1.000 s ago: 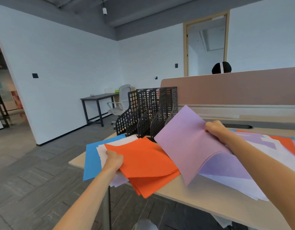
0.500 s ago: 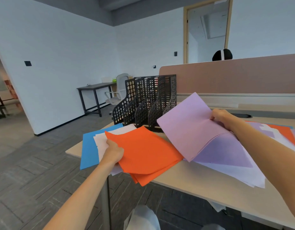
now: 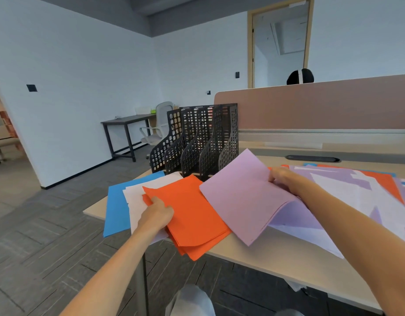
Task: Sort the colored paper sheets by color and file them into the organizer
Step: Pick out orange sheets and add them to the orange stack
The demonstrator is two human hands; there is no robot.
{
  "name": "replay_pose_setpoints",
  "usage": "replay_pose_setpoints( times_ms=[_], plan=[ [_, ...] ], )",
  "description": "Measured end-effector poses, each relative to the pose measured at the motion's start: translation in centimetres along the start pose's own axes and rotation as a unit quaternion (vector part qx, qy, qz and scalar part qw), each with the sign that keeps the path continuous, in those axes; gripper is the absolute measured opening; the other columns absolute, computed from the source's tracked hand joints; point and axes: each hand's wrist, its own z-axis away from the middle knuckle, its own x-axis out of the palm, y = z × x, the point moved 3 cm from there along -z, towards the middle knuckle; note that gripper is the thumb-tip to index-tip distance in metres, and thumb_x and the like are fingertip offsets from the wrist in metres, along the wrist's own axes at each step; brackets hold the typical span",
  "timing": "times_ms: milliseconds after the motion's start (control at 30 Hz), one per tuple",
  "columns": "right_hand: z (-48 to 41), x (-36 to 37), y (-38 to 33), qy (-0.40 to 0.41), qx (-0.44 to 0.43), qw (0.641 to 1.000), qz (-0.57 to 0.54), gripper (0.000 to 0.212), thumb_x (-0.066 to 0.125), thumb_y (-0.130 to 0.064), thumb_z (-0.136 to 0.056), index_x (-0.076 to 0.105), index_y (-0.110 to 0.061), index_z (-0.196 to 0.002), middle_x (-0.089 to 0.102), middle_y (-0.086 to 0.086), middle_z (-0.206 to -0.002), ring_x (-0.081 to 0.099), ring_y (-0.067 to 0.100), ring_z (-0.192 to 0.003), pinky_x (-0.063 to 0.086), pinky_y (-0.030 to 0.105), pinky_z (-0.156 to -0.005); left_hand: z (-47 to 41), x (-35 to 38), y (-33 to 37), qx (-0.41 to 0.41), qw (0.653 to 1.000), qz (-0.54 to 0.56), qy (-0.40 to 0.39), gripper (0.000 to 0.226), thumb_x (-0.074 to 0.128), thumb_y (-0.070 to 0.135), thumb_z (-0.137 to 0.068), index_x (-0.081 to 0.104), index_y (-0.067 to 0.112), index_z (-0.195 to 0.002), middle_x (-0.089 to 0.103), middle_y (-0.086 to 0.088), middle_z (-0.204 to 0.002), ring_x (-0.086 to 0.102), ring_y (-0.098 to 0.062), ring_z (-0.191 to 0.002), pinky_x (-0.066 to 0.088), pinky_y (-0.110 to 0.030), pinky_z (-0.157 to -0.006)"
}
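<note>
A black mesh organizer [image 3: 197, 142] with several upright slots stands at the table's far left. In front of it lie sorted sheets: a blue sheet [image 3: 116, 208], a white sheet [image 3: 137, 197] and an orange stack [image 3: 197, 215] hanging over the table's near edge. My left hand [image 3: 157, 214] grips the orange stack at its left edge. My right hand [image 3: 284, 179] pinches a bent purple sheet [image 3: 242, 197], lifted off the mixed pile [image 3: 361, 192] of purple, white, orange and blue sheets at the right.
A pink divider panel [image 3: 322, 106] runs along the table's back edge, with a black cable slot [image 3: 312, 158] before it. The table corner [image 3: 90, 212] is near the blue sheet. Beyond are a dark side table [image 3: 126, 124] and a white chair [image 3: 156, 131].
My right hand has carried the purple sheet lower and closer to the orange stack. My left hand stays on the orange stack. The camera has tilted slightly.
</note>
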Motion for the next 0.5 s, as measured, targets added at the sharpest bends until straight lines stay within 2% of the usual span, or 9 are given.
replay_pose_setpoints(
  times_ms=[67,167,233,367,500],
  plan=[
    [0.0,0.7,-0.2,0.006,-0.014,1.000,0.012,0.015,0.047,0.003,-0.080,0.047,-0.007,-0.070,0.048,0.012,-0.068,0.048,0.027,-0.074,0.037,0.030,-0.066,-0.2,-0.3,0.0,0.014,0.997,-0.078,0.002,0.045,0.035,0.039,-0.100,0.033,0.010,-0.134,0.050,-0.005,-0.112,0.051,-0.023,-0.095,0.044,-0.037,-0.081],
    [0.0,2.0,-0.4,-0.006,-0.003,1.000,0.016,0.006,0.052,-0.006,-0.076,0.054,-0.006,-0.071,0.057,0.015,-0.074,0.055,0.029,-0.073,0.043,0.031,-0.070,-0.5,-0.7,-0.2,0.045,0.984,-0.170,0.031,0.036,0.033,0.049,-0.099,0.047,0.017,-0.107,0.053,0.002,-0.097,0.053,-0.020,-0.090,0.046,-0.034,-0.080],
    [-0.2,3.0,-0.6,-0.021,-0.007,1.000,0.008,0.007,0.051,-0.007,-0.077,0.053,-0.008,-0.071,0.056,0.016,-0.072,0.054,0.029,-0.069,0.042,0.031,-0.068,-0.9,-0.8,-0.7,0.067,0.984,-0.157,0.041,0.032,0.034,0.043,-0.100,0.049,0.017,-0.109,0.055,0.001,-0.098,0.055,-0.018,-0.088,0.047,-0.033,-0.077],
    [0.0,4.6,-1.1,-0.043,-0.023,0.998,0.025,0.006,0.050,-0.006,-0.077,0.055,-0.007,-0.081,0.054,0.015,-0.078,0.049,0.026,-0.068,0.038,0.029,-0.065,-1.4,-1.0,-1.7,0.079,0.995,-0.050,0.033,0.026,0.038,0.028,-0.102,0.041,0.014,-0.124,0.051,0.001,-0.102,0.051,-0.015,-0.087,0.043,-0.032,-0.074],
    [0.1,5.8,-1.5,-0.063,-0.036,0.996,0.050,0.007,0.050,-0.004,-0.078,0.054,-0.006,-0.084,0.051,0.016,-0.078,0.048,0.026,-0.069,0.036,0.027,-0.064,-1.6,-1.2,-2.7,0.073,0.981,-0.140,0.116,0.022,0.036,0.030,-0.101,0.037,0.014,-0.115,0.056,-0.002,-0.083,0.056,-0.019,-0.074,0.044,-0.034,-0.063]
  ],
)
